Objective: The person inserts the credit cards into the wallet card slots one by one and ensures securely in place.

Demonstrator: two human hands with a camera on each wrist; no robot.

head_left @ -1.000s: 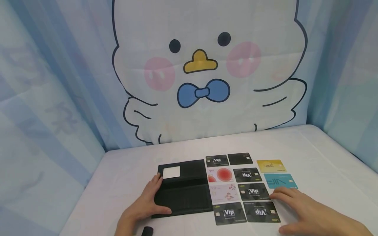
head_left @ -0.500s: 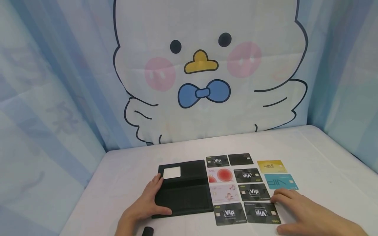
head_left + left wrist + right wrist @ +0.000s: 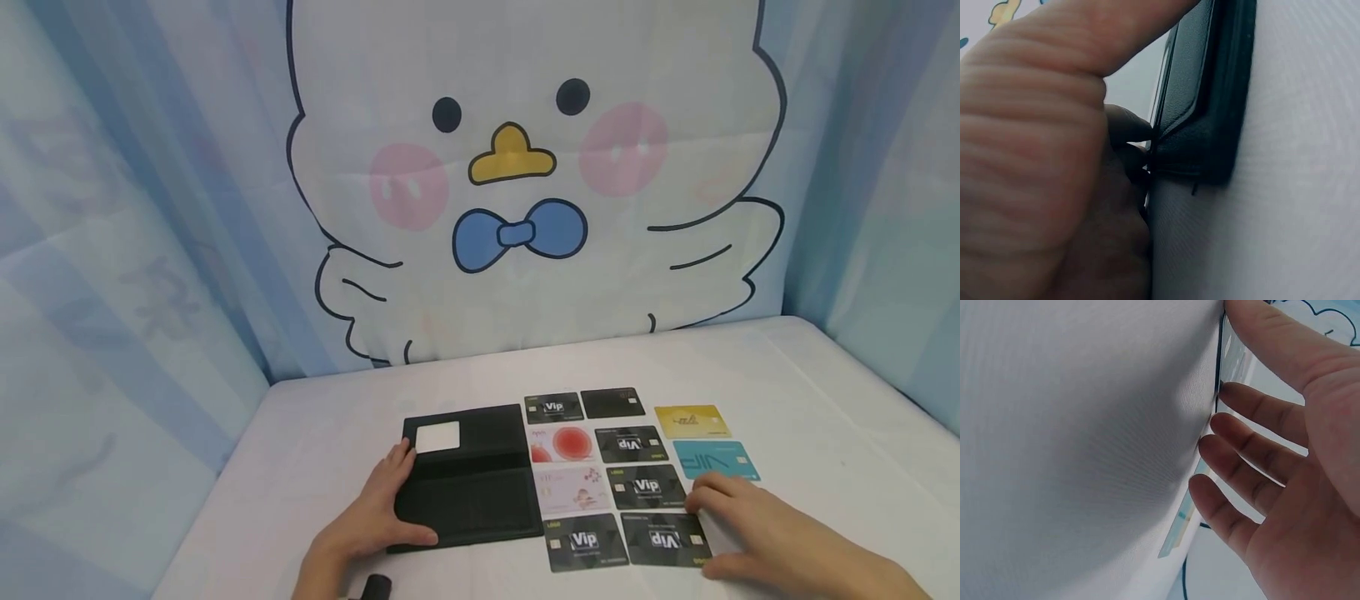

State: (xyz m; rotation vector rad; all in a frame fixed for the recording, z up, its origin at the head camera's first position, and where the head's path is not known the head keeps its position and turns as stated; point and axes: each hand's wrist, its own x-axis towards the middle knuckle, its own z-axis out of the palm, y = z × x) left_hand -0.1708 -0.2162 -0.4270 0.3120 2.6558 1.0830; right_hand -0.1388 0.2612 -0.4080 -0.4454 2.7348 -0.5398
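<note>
An open black wallet [image 3: 465, 507] lies flat on the white table, with a white rectangle [image 3: 438, 437] at its upper left. My left hand [image 3: 362, 518] rests at the wallet's left side, fingers along the edge and thumb over the lower border. Right of the wallet, several cards lie in rows, among them black Vip cards [image 3: 663, 540], a pink card [image 3: 566, 489] and a white card with red circles [image 3: 572, 444]. My right hand [image 3: 772, 533] is beside the right edges of the lower black cards, its fingers loosely bent. In the right wrist view its fingertips [image 3: 1210, 447] are near the card edges.
A gold card [image 3: 692, 422] and a teal card [image 3: 716, 460] lie farther right, the teal one just beyond my right hand. A small black object [image 3: 377, 587] shows at the bottom edge by my left wrist. Behind the table hangs a cartoon-printed curtain [image 3: 517, 308].
My right thumb has shifted slightly left, to the edge of the lowest black card. The left hand, the wallet and the cards stay in place.
</note>
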